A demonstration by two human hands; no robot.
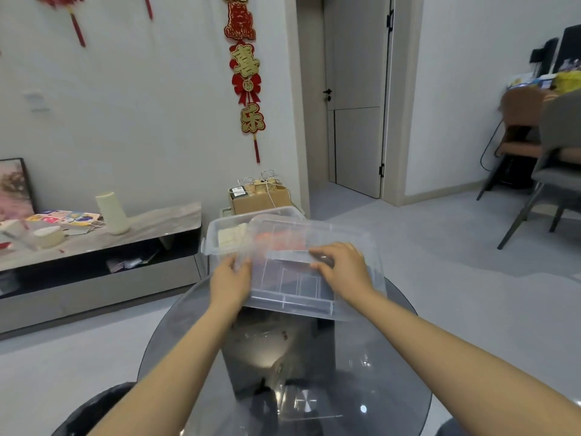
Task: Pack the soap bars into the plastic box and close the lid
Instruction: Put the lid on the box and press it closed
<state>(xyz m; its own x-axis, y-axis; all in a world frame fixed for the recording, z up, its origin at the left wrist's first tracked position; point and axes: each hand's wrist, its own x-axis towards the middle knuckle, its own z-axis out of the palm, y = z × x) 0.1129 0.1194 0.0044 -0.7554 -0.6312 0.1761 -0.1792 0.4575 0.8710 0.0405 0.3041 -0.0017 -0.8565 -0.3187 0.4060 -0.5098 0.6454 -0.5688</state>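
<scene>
Clear lid gripped by both hands, unlabelled, over plastic box

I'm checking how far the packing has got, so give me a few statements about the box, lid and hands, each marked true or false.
1. Both hands hold the clear lid. True: the left hand grips its left edge and the right hand rests on top.
2. The lid is fully snapped shut on the plastic box. False: it sits askew, leaving the box's left part uncovered.
3. Pale soap bars are visible inside the box. True.
4. The box stands on a wooden table. False: it stands on a round glass table.
5. The left hand holds a soap bar. False: it holds only the lid.
</scene>
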